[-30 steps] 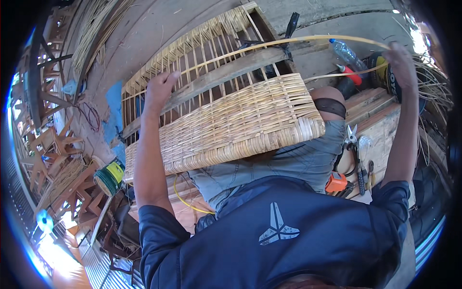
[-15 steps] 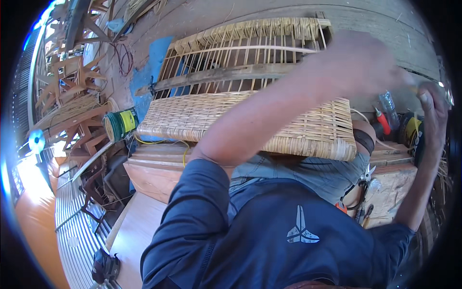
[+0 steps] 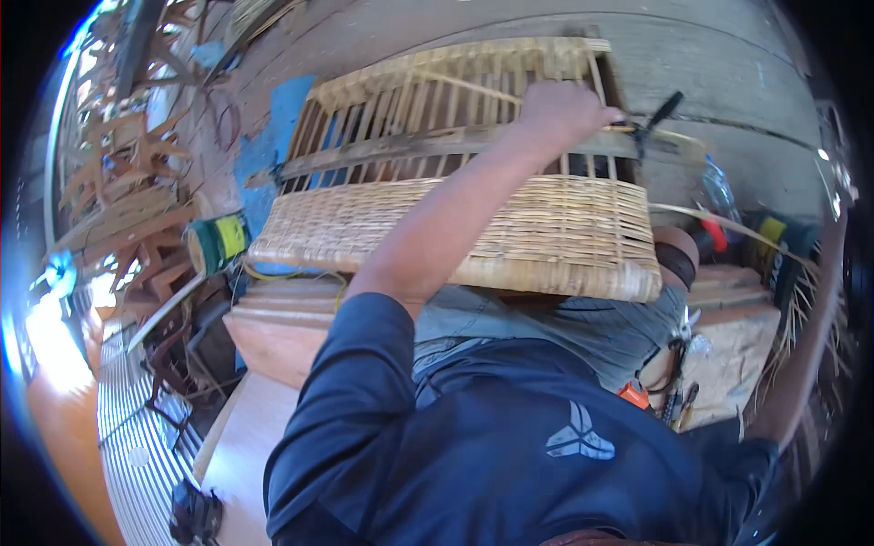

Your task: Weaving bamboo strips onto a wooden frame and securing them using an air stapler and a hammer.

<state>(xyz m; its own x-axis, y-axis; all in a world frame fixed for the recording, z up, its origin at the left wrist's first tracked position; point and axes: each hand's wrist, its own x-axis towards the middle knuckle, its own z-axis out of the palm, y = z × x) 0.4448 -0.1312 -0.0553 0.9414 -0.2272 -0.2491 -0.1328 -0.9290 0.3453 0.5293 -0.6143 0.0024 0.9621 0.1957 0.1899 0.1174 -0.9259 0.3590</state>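
Observation:
My left hand (image 3: 566, 116) is closed on a pale cane strip (image 3: 478, 88) above the open slats of a woven cane panel (image 3: 455, 223). The strip slants across the slats on the left of the hand; a strip end also shows on its right. A dense weave covers the near part of the panel, and wrapped cane runs along its far edge. A wooden bar (image 3: 410, 146) crosses the middle of the slats. Out at the dark right rim is my right hand (image 3: 841, 198), raised, with its fingers too dim and blurred to read.
A black-handled tool (image 3: 663, 116) stands at the panel's right end. Beyond it are a plastic bottle (image 3: 717, 187) and a red-handled item (image 3: 714, 235). Pliers and other tools (image 3: 678, 378) lie on the wooden block at right. A green roll (image 3: 217, 244) sits at left.
My left hand has swung left from beside my right hand to over the slats. The right hand has shifted outward toward the rim. The strip now slants more steeply over the panel.

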